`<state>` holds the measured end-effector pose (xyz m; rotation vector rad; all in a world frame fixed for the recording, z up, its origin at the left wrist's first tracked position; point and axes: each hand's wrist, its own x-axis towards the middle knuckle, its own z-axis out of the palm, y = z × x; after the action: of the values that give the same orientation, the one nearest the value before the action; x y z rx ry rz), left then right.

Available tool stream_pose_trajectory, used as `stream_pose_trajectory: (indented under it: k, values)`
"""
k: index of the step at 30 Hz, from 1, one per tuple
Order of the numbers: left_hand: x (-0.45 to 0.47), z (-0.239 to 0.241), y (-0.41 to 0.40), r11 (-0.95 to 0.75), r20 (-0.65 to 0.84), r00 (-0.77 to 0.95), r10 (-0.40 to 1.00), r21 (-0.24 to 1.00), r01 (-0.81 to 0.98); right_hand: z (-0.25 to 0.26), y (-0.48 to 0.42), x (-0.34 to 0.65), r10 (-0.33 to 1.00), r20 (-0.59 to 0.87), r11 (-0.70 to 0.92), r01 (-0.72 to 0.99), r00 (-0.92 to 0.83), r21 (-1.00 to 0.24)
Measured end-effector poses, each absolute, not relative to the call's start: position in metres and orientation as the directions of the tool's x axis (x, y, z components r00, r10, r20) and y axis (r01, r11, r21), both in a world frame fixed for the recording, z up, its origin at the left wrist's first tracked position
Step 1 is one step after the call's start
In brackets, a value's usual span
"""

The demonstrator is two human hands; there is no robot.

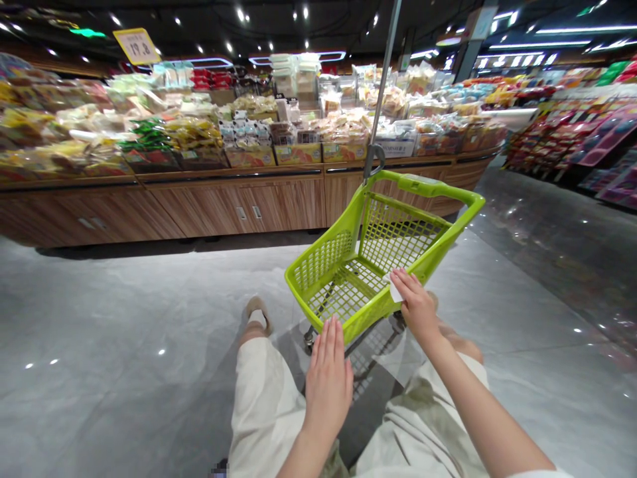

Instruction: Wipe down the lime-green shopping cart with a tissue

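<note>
A lime-green plastic shopping cart (393, 302) stands at an angle before me, its lattice basket holding nothing that I can see. My right hand (421, 309) presses a small white tissue (396, 292) against the basket's near-side rim, fingers laid over it. At the basket's lower front corner is my left hand (328, 375), palm down, fingers straight and side by side, with the tips at the rim. Whether those fingertips touch the plastic is unclear. A grey pole (385, 73) rises from the cart's far side by the handle.
Behind the cart runs a long wood-panelled display counter (239, 206) heaped with packaged food. A yellow-edged price sign (137, 46) stands above it at left. More stocked shelves (562, 129) line the right. Glossy grey floor (124, 318) surrounds my legs and the cart's wheels.
</note>
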<state>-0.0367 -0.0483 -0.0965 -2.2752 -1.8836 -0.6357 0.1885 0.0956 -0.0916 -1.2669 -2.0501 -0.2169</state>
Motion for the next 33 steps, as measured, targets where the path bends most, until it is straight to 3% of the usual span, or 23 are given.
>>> stream_pose_trajectory:
  k: [3, 8, 12, 19, 26, 29, 33]
  values:
    - [-0.034, -0.098, -0.05, -0.173, 0.386, 0.105, 0.917, 0.147, 0.974, -0.091, 0.079, 0.164, 0.726, 0.634, 0.492, 0.845, -0.267, -0.208]
    - [-0.028, -0.104, -0.05, -0.125, 0.395, 0.064, 0.917, 0.133, 0.983, -0.095, 0.026, 0.107, 0.609, 0.602, 0.701, 0.706, -0.517, -0.102]
    - [-0.031, -0.106, -0.051, -0.135, 0.393, 0.072, 0.917, 0.134, 0.982, -0.092, 0.028, 0.118, 0.528, 0.557, 0.791, 0.61, -0.641, -0.049]
    - [-0.021, -0.104, -0.051, -0.118, 0.389, 0.054, 0.92, 0.142, 0.983, -0.09, 0.069, 0.169, 0.708, 0.627, 0.522, 0.839, -0.325, -0.154]
    - [-0.016, -0.108, -0.05, -0.111, 0.404, 0.034, 0.914, 0.17, 0.979, -0.099, 0.017, 0.109, 0.552, 0.581, 0.776, 0.623, -0.599, -0.095]
    - [-0.023, -0.105, -0.05, -0.15, 0.403, 0.073, 0.912, 0.162, 0.975, -0.094, 0.05, 0.148, 0.581, 0.595, 0.731, 0.677, -0.555, -0.082]
    - [-0.023, -0.103, -0.05, -0.162, 0.41, 0.077, 0.909, 0.176, 0.971, -0.089, 0.086, 0.188, 0.695, 0.63, 0.537, 0.833, -0.347, -0.135]
